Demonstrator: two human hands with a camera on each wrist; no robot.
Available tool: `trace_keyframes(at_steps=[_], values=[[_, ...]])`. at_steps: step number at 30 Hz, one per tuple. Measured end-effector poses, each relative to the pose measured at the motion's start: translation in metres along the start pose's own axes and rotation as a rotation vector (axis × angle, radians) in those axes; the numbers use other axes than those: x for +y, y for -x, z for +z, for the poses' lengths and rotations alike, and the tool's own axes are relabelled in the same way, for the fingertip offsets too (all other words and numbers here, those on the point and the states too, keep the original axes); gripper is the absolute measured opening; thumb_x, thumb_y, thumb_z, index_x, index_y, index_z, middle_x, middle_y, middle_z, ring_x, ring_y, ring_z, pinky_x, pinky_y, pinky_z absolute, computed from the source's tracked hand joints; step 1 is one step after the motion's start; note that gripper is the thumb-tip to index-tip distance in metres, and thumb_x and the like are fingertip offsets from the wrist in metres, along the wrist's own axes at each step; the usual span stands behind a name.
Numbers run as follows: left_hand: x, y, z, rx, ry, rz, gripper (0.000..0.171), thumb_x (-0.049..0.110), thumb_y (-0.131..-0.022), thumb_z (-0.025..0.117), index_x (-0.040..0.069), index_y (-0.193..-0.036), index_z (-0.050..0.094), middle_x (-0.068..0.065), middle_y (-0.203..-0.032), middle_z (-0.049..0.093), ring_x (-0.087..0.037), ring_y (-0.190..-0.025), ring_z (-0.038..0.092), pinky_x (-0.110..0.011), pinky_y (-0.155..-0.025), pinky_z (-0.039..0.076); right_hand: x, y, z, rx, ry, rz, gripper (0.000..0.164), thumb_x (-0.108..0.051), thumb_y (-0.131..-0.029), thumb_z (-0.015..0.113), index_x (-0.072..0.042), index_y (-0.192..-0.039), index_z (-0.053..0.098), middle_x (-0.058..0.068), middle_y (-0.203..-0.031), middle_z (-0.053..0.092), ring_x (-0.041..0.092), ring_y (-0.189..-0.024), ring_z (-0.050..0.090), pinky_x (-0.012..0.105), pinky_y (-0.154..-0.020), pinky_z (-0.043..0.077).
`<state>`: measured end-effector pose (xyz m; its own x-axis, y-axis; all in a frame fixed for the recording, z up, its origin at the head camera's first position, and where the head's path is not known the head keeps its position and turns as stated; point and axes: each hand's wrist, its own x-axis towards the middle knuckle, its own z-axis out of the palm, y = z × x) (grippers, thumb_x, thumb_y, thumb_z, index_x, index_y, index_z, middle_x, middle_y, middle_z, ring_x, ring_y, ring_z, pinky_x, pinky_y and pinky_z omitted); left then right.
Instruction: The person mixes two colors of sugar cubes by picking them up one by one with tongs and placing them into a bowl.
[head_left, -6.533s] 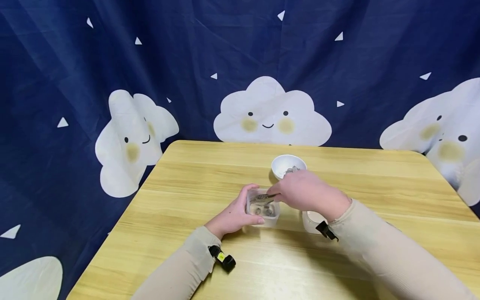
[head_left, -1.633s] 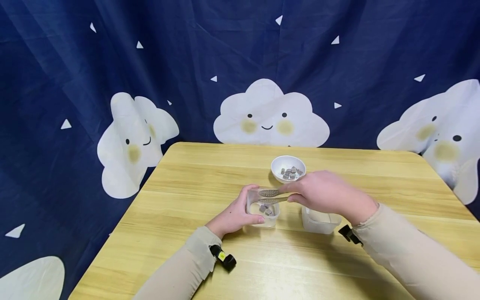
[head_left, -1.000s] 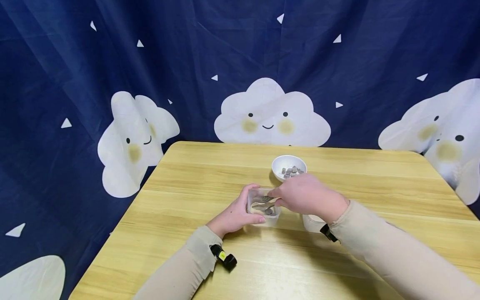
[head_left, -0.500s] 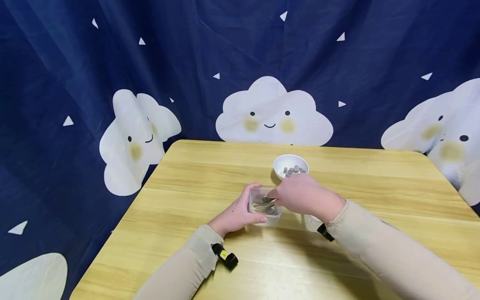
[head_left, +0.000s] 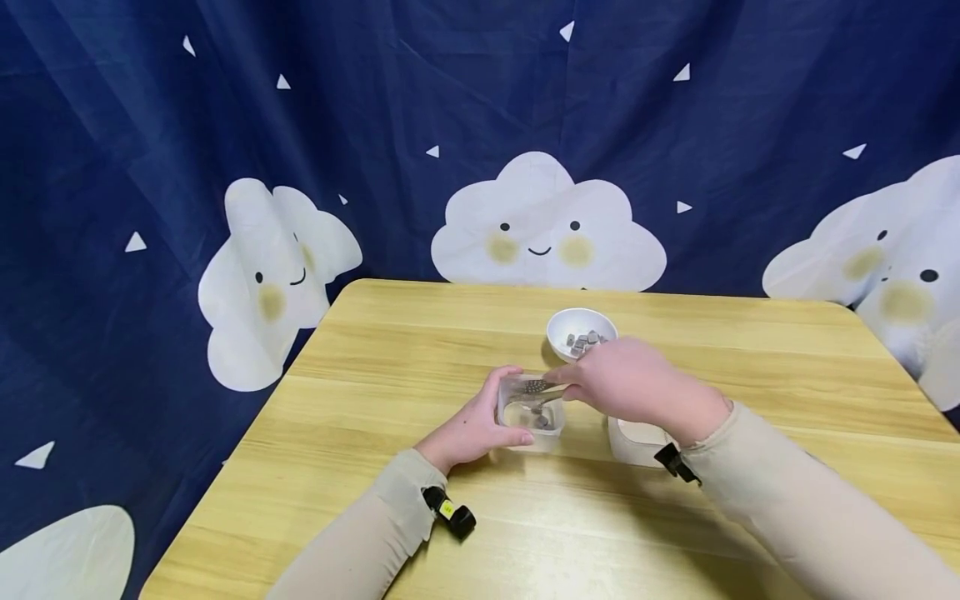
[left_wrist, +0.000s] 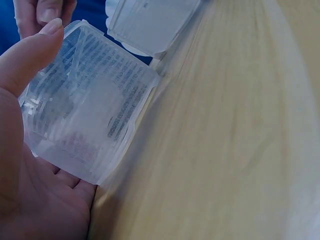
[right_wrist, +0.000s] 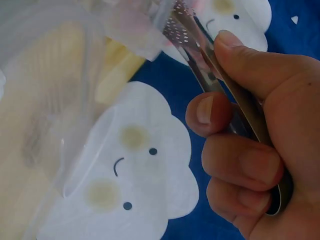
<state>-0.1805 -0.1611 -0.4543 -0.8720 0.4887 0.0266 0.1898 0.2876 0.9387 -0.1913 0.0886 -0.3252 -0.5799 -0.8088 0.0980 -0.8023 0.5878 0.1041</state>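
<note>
My left hand [head_left: 476,425] grips a clear plastic container [head_left: 536,444] on the table, thumb at the near side and fingers at the far side. A few small grey cubes [head_left: 542,422] lie inside it. Metal tongs [head_left: 553,396] with perforated tips reach over this container, held in my right hand [head_left: 637,379]. In the right wrist view the tongs [right_wrist: 245,105] sit between thumb and curled fingers. Whether their tips hold a cube cannot be made out. Just behind is a white bowl [head_left: 558,327] with several grey cubes [head_left: 592,337], partly hidden by the right hand.
A second clear plastic container [head_left: 636,452] stands right of the first, under my right wrist. The wooden table [head_left: 360,358] ends at a dark blue curtain [head_left: 390,100] with white clouds. Straps with small black devices [head_left: 450,512] are on both wrists.
My right hand dipped the tongs down into the gripped container, then lifted them slightly and drew back to the right. The left hand and its container stay put.
</note>
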Motion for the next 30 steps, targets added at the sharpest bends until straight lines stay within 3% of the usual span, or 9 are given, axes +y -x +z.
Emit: trace_keyframes(at_steps=[7, 15, 20, 26, 30], values=[[0.002, 0.001, 0.001, -0.002, 0.016, 0.009, 0.099, 0.025, -0.081, 0.086, 0.025, -0.155, 0.021, -0.007, -0.146, 0.051, -0.020, -0.131, 0.050, -0.048, -0.116, 0.028, 0.015, 0.007, -0.011, 0.120, -0.067, 0.017, 0.031, -0.026, -0.089, 0.079, -0.030, -0.120, 0.076, -0.002, -0.081, 0.073, 0.018, -0.060, 0.063, 0.041, -0.049, 0.049], [0.002, 0.001, 0.001, 0.027, -0.031, -0.009, 0.098, 0.029, -0.080, 0.087, 0.025, -0.155, 0.023, -0.006, -0.147, 0.048, -0.022, -0.135, 0.046, -0.048, -0.115, 0.028, 0.038, 0.010, -0.016, 0.124, -0.099, 0.058, 0.031, -0.020, -0.091, 0.076, -0.027, -0.121, 0.075, -0.005, -0.080, 0.071, 0.012, -0.061, 0.060, 0.040, -0.049, 0.047], [0.001, 0.001, 0.001, 0.030, -0.040, -0.011, 0.100, 0.031, -0.080, 0.087, 0.022, -0.156, 0.023, -0.009, -0.144, 0.050, -0.024, -0.133, 0.047, -0.051, -0.114, 0.028, 0.053, 0.011, -0.011, 0.136, -0.077, 0.087, 0.030, -0.022, -0.092, 0.076, -0.027, -0.121, 0.075, 0.001, -0.088, 0.075, 0.017, -0.062, 0.064, 0.041, -0.048, 0.046], [0.001, 0.001, 0.002, 0.028, -0.026, 0.002, 0.097, 0.027, -0.079, 0.088, 0.027, -0.153, 0.025, -0.002, -0.144, 0.051, -0.021, -0.130, 0.050, -0.047, -0.113, 0.031, 0.069, 0.013, -0.005, 0.089, -0.080, 0.141, 0.030, -0.021, -0.093, 0.074, -0.022, -0.123, 0.074, 0.005, -0.101, 0.076, 0.022, -0.074, 0.070, 0.043, -0.054, 0.049], [0.001, 0.000, 0.002, 0.023, -0.023, 0.017, 0.098, 0.026, -0.080, 0.087, 0.021, -0.155, 0.023, -0.001, -0.144, 0.051, -0.021, -0.129, 0.051, -0.047, -0.113, 0.031, 0.078, 0.012, 0.001, 0.071, -0.076, 0.162, 0.030, -0.022, -0.094, 0.073, -0.021, -0.124, 0.074, 0.004, -0.099, 0.076, 0.019, -0.071, 0.068, 0.042, -0.052, 0.047]])
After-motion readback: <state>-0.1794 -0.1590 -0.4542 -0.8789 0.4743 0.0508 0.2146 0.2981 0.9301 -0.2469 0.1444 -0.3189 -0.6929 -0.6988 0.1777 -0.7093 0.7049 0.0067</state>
